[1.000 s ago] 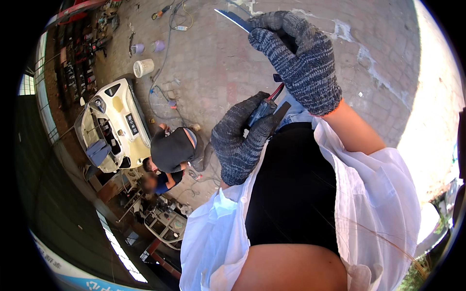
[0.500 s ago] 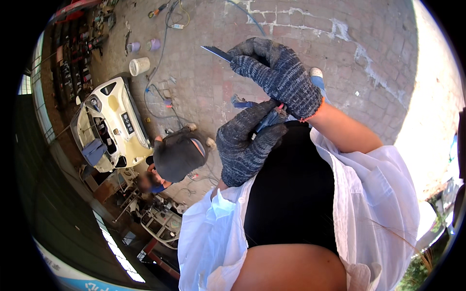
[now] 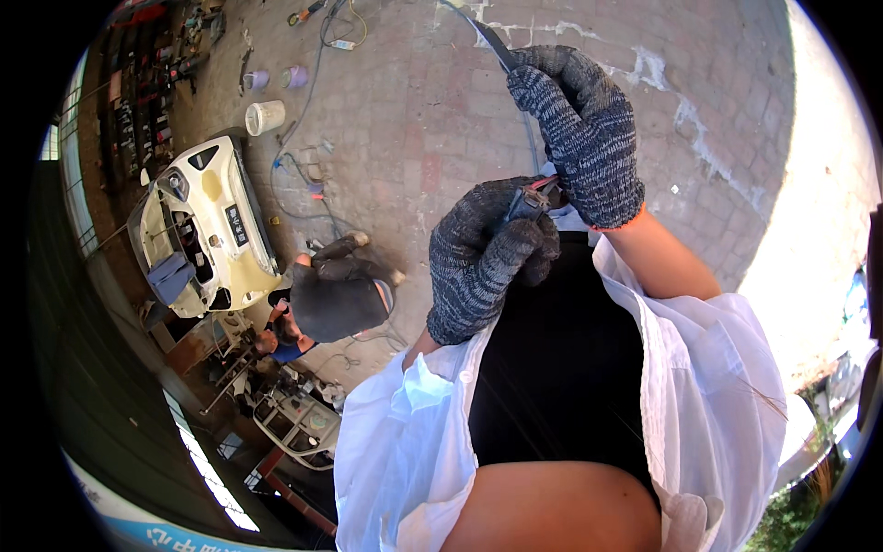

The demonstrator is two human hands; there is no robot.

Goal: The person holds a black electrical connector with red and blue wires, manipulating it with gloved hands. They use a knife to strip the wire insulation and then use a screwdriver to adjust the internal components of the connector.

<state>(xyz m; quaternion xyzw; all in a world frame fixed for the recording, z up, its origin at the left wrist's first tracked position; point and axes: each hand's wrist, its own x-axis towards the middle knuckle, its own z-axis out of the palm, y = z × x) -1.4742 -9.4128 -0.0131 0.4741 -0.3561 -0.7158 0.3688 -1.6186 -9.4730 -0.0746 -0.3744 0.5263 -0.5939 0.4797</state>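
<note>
Both my hands wear grey knitted gloves and are close together in front of my chest. My left hand [image 3: 483, 258] is closed round a small dark wire connector [image 3: 528, 204] with short red wires, pinched between thumb and fingers. Just above it and to the right, my right hand [image 3: 589, 133] is closed on a knife with a narrow dark blade [image 3: 495, 44], which sticks out up and to the left. The knife's handle is hidden inside the glove. The lower part of my right hand is next to the red wires; whether it touches them I cannot tell.
At left stands a cream car [image 3: 225, 212] with its front part open. Beside it crouches a person in dark clothes [image 3: 338, 299]. A white bucket [image 3: 265, 118], purple buckets [image 3: 294, 77] and hoses [image 3: 303, 110] lie on the paved floor. Bright sunlight covers the right side.
My right hand has moved up and to the right, and the blade now points more steeply upward. My left hand has shifted slightly right and the connector has turned in it.
</note>
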